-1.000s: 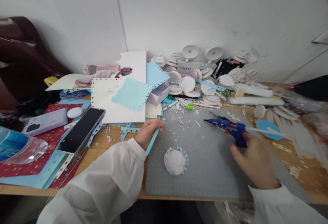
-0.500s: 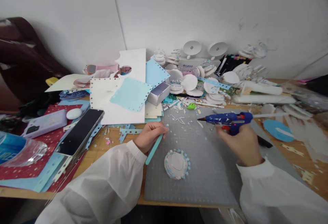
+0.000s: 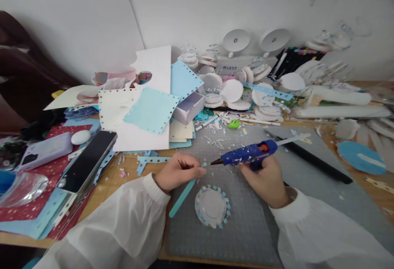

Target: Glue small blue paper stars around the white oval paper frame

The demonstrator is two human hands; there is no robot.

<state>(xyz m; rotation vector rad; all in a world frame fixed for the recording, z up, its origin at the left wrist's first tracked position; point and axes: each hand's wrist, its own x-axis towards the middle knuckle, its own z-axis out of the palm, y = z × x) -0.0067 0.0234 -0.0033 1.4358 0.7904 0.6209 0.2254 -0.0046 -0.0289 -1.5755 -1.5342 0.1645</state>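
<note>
My left hand (image 3: 180, 172) is closed in a pinch on a slim teal stick (image 3: 182, 198), whose exact kind I cannot tell. A tiny light-blue piece (image 3: 204, 163) shows at my fingertips. In my right hand (image 3: 264, 181) is a blue hot glue gun (image 3: 249, 153), fingers wrapped round its grip. Its dark nozzle points left and is close to the tiny piece; whether they touch is unclear. A white glue stick (image 3: 294, 138) sticks out of its back. Below both hands, a round white disc (image 3: 211, 206) edged with small light-blue pieces lies on the grey cutting mat (image 3: 237, 236).
A black pen-like knife (image 3: 320, 162) lies on the mat at right, near a blue disc (image 3: 360, 157). White discs (image 3: 232, 91), paper sheets (image 3: 150, 111) and a small box (image 3: 188, 108) crowd the back. A phone (image 3: 89, 160) lies at left.
My right hand has brought the glue gun left, its nozzle now near my left fingertips. The black knife behind it has come into plain view. The camera view has shifted slightly.
</note>
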